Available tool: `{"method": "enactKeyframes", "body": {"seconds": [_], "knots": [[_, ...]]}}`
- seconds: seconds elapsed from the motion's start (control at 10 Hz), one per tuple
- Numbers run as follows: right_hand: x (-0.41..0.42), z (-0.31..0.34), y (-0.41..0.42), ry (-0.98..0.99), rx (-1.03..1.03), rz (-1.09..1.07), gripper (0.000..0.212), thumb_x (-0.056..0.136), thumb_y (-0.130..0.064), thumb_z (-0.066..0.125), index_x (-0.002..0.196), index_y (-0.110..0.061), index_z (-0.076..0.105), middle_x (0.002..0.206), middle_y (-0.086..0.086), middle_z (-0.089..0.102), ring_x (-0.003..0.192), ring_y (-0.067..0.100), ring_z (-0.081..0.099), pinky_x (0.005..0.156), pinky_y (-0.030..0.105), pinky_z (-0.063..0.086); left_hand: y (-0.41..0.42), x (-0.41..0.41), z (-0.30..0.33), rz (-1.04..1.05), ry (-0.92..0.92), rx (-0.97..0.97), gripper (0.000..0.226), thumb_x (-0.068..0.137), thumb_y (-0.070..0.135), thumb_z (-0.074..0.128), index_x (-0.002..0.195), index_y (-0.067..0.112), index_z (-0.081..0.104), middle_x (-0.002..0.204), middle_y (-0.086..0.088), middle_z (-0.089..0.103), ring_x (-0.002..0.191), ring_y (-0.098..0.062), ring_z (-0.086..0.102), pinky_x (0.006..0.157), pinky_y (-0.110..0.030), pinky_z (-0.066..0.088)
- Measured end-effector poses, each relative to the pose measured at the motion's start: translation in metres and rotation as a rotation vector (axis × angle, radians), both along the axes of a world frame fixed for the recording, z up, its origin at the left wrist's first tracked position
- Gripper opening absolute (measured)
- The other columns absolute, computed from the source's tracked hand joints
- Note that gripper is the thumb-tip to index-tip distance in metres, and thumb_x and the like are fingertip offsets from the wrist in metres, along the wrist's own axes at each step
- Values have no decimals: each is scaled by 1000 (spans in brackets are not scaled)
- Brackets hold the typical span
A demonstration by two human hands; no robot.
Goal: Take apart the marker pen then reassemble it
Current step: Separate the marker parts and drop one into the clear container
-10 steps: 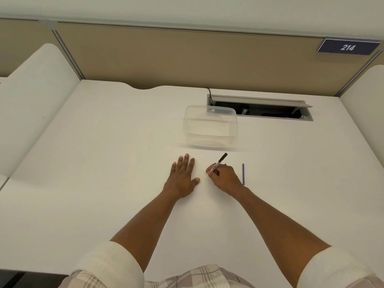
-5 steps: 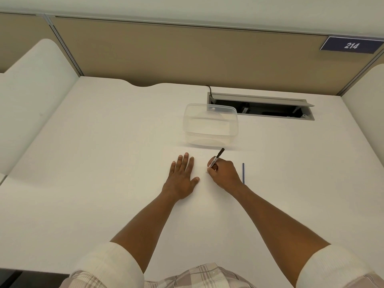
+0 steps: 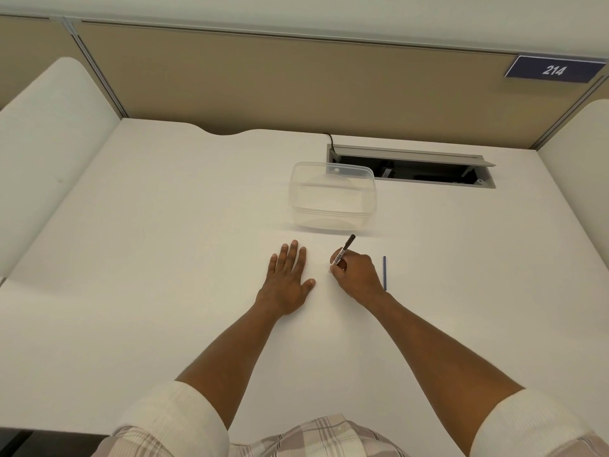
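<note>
My right hand (image 3: 355, 272) grips a marker pen (image 3: 346, 248) like a writing tool, its black end tilted up and away toward the container, its lower end hidden by my fingers near the white desk (image 3: 164, 258). My left hand (image 3: 287, 278) lies flat on the desk, palm down, fingers spread, a short way left of the pen. A thin blue stick (image 3: 384, 272) lies on the desk just right of my right hand.
A clear plastic container (image 3: 332, 196) stands beyond my hands. Behind it an open cable tray slot (image 3: 412, 166) is cut into the desk. Beige partition walls with a sign reading 214 (image 3: 553, 70) close the back; white side panels flank both sides.
The pen's black end has shifted slightly in my right hand's grip. My left hand stays flat. The view has drifted a little.
</note>
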State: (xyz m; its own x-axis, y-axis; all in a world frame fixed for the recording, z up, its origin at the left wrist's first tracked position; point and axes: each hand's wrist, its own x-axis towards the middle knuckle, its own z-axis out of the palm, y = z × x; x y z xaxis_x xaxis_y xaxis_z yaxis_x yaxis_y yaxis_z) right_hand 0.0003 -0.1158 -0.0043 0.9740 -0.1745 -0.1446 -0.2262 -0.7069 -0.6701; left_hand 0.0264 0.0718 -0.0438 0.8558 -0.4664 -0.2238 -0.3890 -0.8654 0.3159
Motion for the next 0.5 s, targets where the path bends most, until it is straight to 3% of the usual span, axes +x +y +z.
{"method": "enactKeyframes", "body": {"seconds": [0.5], "knots": [[-1, -1, 1, -35, -30, -7, 7, 86, -18, 61, 89, -17, 66, 69, -4, 63, 68, 18, 61, 66, 27, 47, 1, 0, -2, 7, -8, -7, 76, 100, 51, 29, 154, 20, -14, 160, -2, -26, 146, -20, -26, 119, -39, -15]]}}
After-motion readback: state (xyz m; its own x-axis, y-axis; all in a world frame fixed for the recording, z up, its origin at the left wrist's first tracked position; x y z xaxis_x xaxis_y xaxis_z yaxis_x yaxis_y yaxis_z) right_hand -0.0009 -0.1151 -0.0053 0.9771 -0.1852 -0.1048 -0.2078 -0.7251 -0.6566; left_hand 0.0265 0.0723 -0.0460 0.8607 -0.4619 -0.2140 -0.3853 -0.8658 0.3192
